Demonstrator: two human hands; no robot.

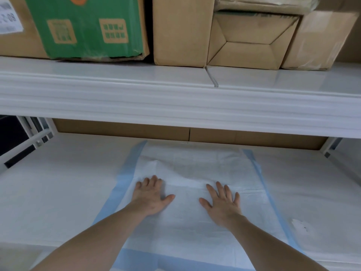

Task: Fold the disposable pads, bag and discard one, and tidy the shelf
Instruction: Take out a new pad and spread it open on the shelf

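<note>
Left hand (pixel 151 194) and right hand (pixel 222 201) both lie flat, grip open (fingers spread), pressing the disposable pad (pixel 187 227) spread beneath them on the shelf (pixel 48 202)

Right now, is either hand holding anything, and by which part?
Nothing is held. The left hand and right hand lie flat, fingers spread, pressing on the middle of the disposable pad.
</note>
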